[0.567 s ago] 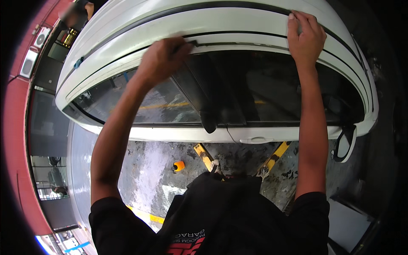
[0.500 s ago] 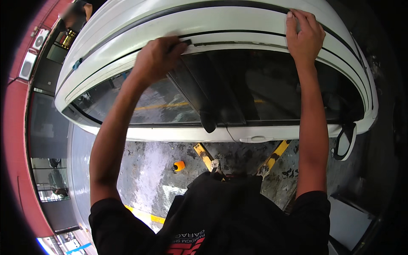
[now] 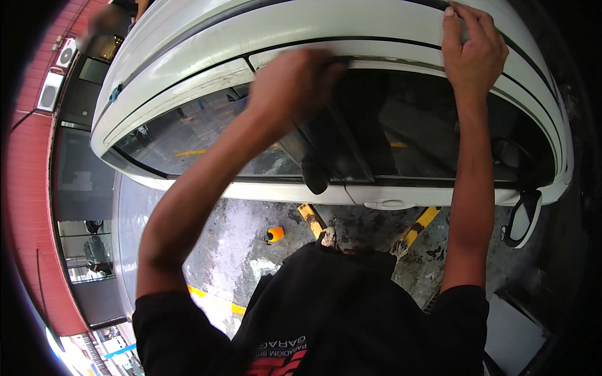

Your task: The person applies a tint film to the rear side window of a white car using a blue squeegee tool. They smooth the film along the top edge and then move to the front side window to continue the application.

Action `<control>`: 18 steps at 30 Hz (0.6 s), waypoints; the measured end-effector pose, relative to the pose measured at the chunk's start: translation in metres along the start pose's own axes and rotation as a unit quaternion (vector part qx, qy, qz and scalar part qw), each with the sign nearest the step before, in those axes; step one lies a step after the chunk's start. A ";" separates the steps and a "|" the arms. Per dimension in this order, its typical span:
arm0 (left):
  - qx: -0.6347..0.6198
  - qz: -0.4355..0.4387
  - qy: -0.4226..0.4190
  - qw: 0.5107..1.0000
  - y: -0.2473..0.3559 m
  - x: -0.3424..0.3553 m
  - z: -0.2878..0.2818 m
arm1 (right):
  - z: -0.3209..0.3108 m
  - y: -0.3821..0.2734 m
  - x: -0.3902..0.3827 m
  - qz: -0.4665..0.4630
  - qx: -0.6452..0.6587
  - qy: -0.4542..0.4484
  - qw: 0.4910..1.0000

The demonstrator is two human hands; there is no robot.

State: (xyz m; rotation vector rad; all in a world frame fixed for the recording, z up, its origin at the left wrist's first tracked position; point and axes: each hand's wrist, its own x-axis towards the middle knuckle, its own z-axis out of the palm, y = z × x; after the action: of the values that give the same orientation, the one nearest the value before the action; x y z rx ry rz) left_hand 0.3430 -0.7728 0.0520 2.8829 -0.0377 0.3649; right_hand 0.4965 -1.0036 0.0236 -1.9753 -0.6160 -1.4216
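A white car (image 3: 263,22) spans the upper picture, its dark side windows (image 3: 401,113) towards me. My left hand (image 3: 291,91), smeared by motion, is closed on a small black object (image 3: 340,64) at the upper edge of the door frame, over the dark pillar between the windows. Most of that object is hidden, so its kind does not show. My right hand (image 3: 473,53) rests on the roof with thumb and fingers apart, the fingertips by the black roof strip (image 3: 426,5). A narrow door-frame strip (image 3: 395,61) runs between my hands.
The side mirror (image 3: 522,216) juts out at the right, and the door handle (image 3: 389,205) lies below the windows. An orange container (image 3: 274,234) stands on the stained floor beside yellow-and-black lift arms (image 3: 420,225). Another person (image 3: 110,28) is at the far left.
My left hand has moved right along the door frame's upper edge with the black object. My right hand keeps its place on the roof. The whole view has shifted and tilted slightly.
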 end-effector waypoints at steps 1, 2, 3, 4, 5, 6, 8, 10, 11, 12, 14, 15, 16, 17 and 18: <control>-0.009 -0.033 -0.038 0.999 0.017 0.007 -0.004 | 0.000 0.000 -0.001 0.000 0.013 0.000 1.000; -0.019 -0.057 -0.076 0.995 0.031 0.015 -0.010 | 0.002 0.002 0.000 -0.001 0.017 0.003 1.000; -0.037 -0.051 -0.087 0.994 0.028 0.011 -0.011 | 0.003 0.004 -0.001 -0.002 0.021 0.005 1.000; -0.057 -0.048 -0.094 0.993 0.016 -0.001 -0.013 | 0.001 0.005 0.001 -0.008 0.019 0.007 1.000; -0.074 -0.046 -0.100 0.991 0.003 -0.013 -0.016 | 0.003 0.005 0.002 -0.015 0.017 0.010 1.000; -0.134 -0.050 -0.098 0.985 -0.009 -0.027 -0.022 | 0.003 0.006 0.003 -0.020 0.014 0.013 1.000; -0.184 -0.065 -0.068 0.978 -0.035 -0.042 -0.033 | 0.005 0.011 0.000 -0.036 -0.008 0.019 0.999; -0.163 -0.088 -0.007 0.983 -0.055 -0.044 -0.041 | 0.018 0.030 -0.005 -0.062 -0.049 0.040 0.996; -0.134 -0.090 -0.009 0.987 -0.059 -0.043 -0.045 | 0.019 0.033 -0.006 -0.058 -0.042 0.035 0.997; -0.104 -0.092 -0.012 0.990 -0.062 -0.039 -0.050 | 0.020 0.035 -0.006 -0.055 -0.036 0.030 0.997; -0.070 -0.076 -0.015 0.995 -0.066 -0.035 -0.054 | 0.021 0.036 -0.008 -0.050 -0.025 0.025 0.998; -0.065 -0.057 -0.013 0.996 -0.065 -0.032 -0.054 | 0.021 0.037 -0.007 -0.051 -0.020 0.027 0.998; -0.061 -0.037 -0.014 0.997 -0.065 -0.029 -0.052 | 0.021 0.037 -0.008 -0.049 -0.016 0.028 0.998; -0.054 -0.016 -0.026 0.998 -0.068 -0.027 -0.051 | 0.022 0.036 -0.009 -0.050 -0.016 0.029 0.998; -0.053 -0.008 -0.019 0.998 -0.069 -0.027 -0.050 | 0.023 0.036 -0.008 -0.051 -0.016 0.029 0.998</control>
State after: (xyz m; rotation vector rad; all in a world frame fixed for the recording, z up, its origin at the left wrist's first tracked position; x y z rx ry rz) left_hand 0.3089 -0.6945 0.0766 2.7831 -0.0402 0.2959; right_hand 0.5334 -1.0121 0.0028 -1.9432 -0.6796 -1.5530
